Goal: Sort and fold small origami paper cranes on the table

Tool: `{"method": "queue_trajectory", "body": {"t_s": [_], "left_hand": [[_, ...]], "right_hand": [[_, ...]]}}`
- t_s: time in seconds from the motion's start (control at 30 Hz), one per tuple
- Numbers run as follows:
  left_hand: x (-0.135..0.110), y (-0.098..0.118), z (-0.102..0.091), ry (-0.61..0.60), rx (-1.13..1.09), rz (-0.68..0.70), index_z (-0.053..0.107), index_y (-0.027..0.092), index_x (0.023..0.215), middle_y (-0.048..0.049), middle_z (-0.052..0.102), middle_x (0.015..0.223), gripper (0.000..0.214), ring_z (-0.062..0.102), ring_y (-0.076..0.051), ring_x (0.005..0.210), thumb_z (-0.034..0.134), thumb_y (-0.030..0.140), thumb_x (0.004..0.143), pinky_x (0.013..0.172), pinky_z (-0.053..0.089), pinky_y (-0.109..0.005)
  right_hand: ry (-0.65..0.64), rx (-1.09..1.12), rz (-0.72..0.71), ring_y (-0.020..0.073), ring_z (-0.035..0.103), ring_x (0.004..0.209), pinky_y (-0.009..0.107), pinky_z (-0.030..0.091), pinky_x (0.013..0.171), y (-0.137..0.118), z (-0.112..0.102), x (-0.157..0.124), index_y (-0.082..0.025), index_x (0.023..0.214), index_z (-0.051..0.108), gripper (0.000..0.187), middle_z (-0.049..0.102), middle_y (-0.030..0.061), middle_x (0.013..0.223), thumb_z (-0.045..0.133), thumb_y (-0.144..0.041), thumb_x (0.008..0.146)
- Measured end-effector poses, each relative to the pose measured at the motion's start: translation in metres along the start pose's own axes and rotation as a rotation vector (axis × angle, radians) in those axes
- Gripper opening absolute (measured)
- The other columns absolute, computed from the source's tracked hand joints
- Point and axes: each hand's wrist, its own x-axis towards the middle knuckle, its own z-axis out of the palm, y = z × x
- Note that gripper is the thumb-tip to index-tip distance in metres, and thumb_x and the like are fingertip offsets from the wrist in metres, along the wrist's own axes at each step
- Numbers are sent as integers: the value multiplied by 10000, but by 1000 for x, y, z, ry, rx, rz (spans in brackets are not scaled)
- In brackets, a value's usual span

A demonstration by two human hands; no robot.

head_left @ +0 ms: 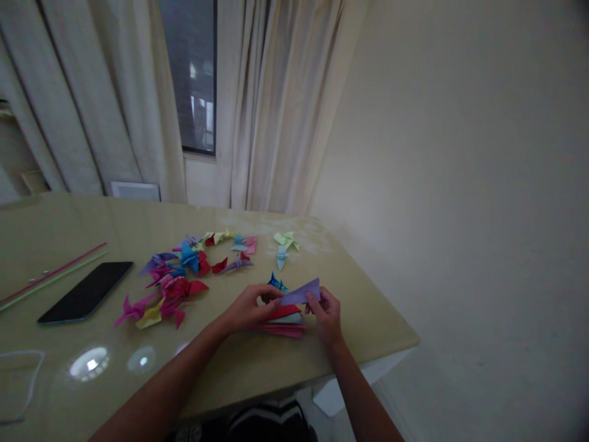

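Observation:
A folded piece of purple paper point(300, 293) is held up between my two hands, over the table near its front edge. My left hand point(254, 307) pinches its left end. My right hand point(326, 310) grips the right end, thumb on the near face. Just below lies a stack of coloured paper point(283, 329), red, pale blue and pink, partly hidden by my left hand. Behind the purple paper sits a blue folded paper piece point(277, 283). Farther back are a light blue folded piece point(281, 256) and a pale green pinwheel-like one point(287, 240).
Several folded paper figures point(186, 288) in many colours lie in a loose group to the left. Beyond them are a black tablet-like slab point(87, 291) and two thin sticks point(55, 273), pink and green. The wall point(460, 184) stands right of the table point(368, 301).

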Motion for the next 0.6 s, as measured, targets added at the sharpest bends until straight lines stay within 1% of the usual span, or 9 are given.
{"method": "queue_trajectory", "body": {"t_s": [0.07, 0.17, 0.23, 0.33, 0.43, 0.53, 0.6], "left_hand": [[0, 1, -6, -45, 2, -11, 803, 178, 1119, -40, 769, 897, 340, 638, -166, 799, 639, 398, 917, 716, 472, -262], [-1, -2, -10, -82, 40, -18, 793, 178, 1172, -13, 706, 797, 428, 587, -148, 742, 710, 472, 872, 689, 443, -252], [-1, -5, -13, -106, 68, -15, 807, 181, 1129, -2, 678, 763, 429, 554, -137, 708, 738, 501, 852, 661, 416, -244], [-1, -9, -19, -183, 78, -14, 828, 195, 1051, 11, 641, 713, 367, 492, -115, 644, 694, 499, 893, 599, 359, -231], [-1, -11, -26, -251, 73, -27, 816, 212, 1111, 34, 594, 679, 387, 458, -104, 608, 710, 506, 882, 562, 319, -225], [-2, -12, -30, -243, 84, -48, 778, 221, 1199, 49, 582, 699, 490, 470, -103, 607, 784, 517, 808, 549, 313, -216], [-3, -13, -30, -241, 91, -52, 768, 223, 1206, 49, 589, 710, 506, 476, -104, 607, 790, 527, 802, 548, 315, -215]], "right_hand": [[-5, -20, 2, 120, 499, 493, 233, 421, 478, -1, 0, 2, -208, 702, 611, 483, 562, -30, 573, 728, -642, 876], [-92, -84, 35, 115, 456, 501, 234, 369, 475, 1, 2, 3, -206, 645, 576, 535, 530, -30, 556, 688, -669, 890], [-142, -122, 51, 118, 458, 519, 236, 367, 495, 3, 3, 2, -205, 616, 558, 546, 510, -33, 547, 674, -655, 903], [-161, -154, 63, 117, 441, 518, 239, 356, 503, 4, 5, 0, -207, 606, 545, 539, 481, -42, 539, 668, -637, 907], [-173, -190, 67, 122, 436, 521, 247, 350, 505, 4, 4, 0, -210, 608, 547, 535, 476, -41, 542, 654, -637, 913], [-190, -234, 66, 128, 436, 525, 252, 346, 500, 5, 4, 1, -217, 590, 524, 555, 468, -38, 533, 634, -645, 925], [-203, -254, 61, 124, 417, 515, 254, 328, 490, 5, 3, 0, -223, 571, 493, 565, 445, -42, 522, 631, -637, 931]]}}
